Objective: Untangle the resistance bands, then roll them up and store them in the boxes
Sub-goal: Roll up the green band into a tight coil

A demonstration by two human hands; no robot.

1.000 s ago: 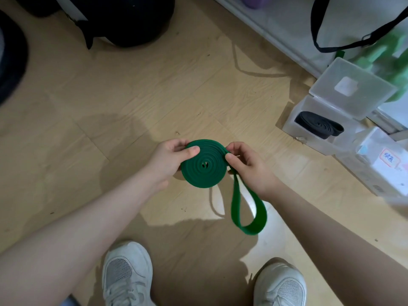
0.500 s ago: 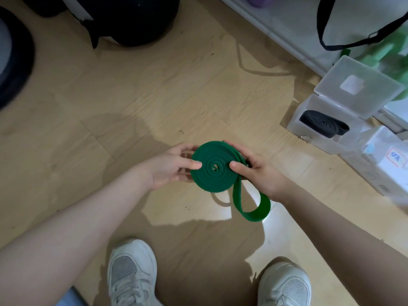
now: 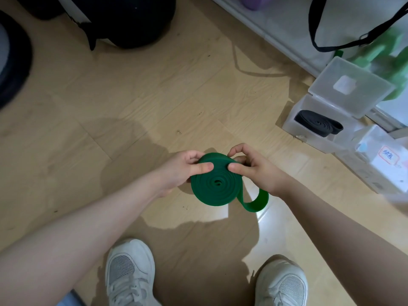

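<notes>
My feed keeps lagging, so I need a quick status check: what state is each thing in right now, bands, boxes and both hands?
Green band: mostly rolled into a flat coil, short loop of tail hanging loose at lower right.
Left hand: gripping the coil's left side.
Right hand: pinching the coil's right side.
Black band: rolled, lying in the open box.
Open box: lid up.
Labelled box: looks closed, blurred.

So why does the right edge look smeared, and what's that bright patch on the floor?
Head view: the closed box and green shapes at the right edge are blurred; the green band stays sharp. The bright patch on the floor is glare, ringed by the person's shadow.
</notes>
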